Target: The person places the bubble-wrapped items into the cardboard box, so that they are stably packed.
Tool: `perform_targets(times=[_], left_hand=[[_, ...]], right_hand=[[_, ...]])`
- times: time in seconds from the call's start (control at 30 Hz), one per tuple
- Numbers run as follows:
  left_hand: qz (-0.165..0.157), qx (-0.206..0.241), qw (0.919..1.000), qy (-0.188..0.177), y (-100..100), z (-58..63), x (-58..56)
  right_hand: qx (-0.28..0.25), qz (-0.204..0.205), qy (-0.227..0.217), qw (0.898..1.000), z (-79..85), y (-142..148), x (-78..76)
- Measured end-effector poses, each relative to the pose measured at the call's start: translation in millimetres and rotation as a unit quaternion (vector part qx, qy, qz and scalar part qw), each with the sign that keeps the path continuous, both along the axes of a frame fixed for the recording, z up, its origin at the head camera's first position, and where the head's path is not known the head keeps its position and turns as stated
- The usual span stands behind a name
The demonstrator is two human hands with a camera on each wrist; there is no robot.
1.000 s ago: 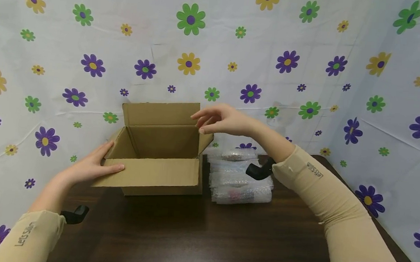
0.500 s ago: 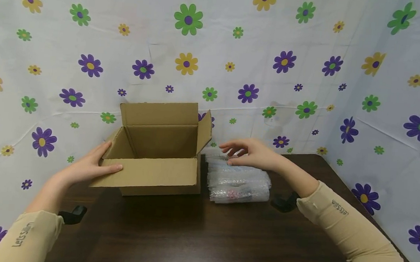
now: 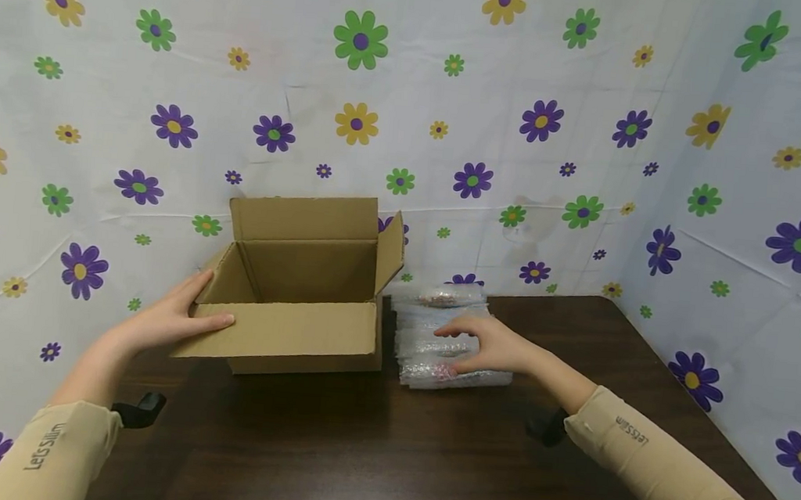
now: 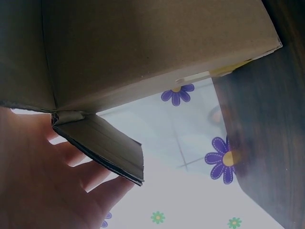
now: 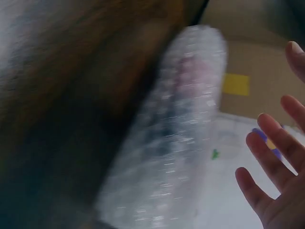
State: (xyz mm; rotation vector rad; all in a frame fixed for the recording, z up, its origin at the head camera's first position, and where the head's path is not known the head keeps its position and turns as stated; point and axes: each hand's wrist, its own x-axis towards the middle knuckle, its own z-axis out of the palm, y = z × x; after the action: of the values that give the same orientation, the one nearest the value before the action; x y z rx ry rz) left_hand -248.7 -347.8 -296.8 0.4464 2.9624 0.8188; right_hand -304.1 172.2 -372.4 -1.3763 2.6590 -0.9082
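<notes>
A person reaches forward with both arms over a dark brown wood-grain table [image 3: 328, 456]. The left hand [image 3: 154, 326] comes in from the lower left and holds a brown rectangular cardboard box [image 3: 314, 271] by its near left corner: the thumb lies across the top of the front flap [image 3: 302, 332], while the fingers extend along the outer face of the left-hand flap, as the left wrist view shows. The box stands upright, its flaps folded outward and its mouth uncovered. Just to its right, several clear bubble-wrapped bundles [image 3: 432, 332] lie side by side on the table, in a row running from front to back; pink and dark patches show through the nearest wrap. The right hand [image 3: 495, 348] reaches in from the right above the near end of this row, gripping nothing, its fingers loosely bent toward the box and its thumb held apart below them. The right wrist view shows those fingers spread and apart from the nearest bundle. Beige sleeves cover both forearms. Behind hangs a white covering [image 3: 577, 75] printed with purple, green and yellow flowers.
</notes>
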Motion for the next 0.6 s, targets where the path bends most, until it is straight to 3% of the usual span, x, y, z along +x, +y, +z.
perform_targets(times=[0.2,0.4,0.6], left_hand=[[-0.002,0.002,1.0,-0.002,1.6,0.4,-0.8],[0.0,-0.001,1.0,-0.003,0.5,0.2,-1.4],[0.0,-0.007,1.0,0.0,-0.3,-0.7,-0.8]], right_hand=[[0.027,-0.021,-0.007,0.999,-18.8,6.7,-2.6],[0.074,-0.038,0.032,0.996,-27.6,7.1,-5.3],[0.084,-0.05,0.052,0.994,-37.1,5.4,-5.9]])
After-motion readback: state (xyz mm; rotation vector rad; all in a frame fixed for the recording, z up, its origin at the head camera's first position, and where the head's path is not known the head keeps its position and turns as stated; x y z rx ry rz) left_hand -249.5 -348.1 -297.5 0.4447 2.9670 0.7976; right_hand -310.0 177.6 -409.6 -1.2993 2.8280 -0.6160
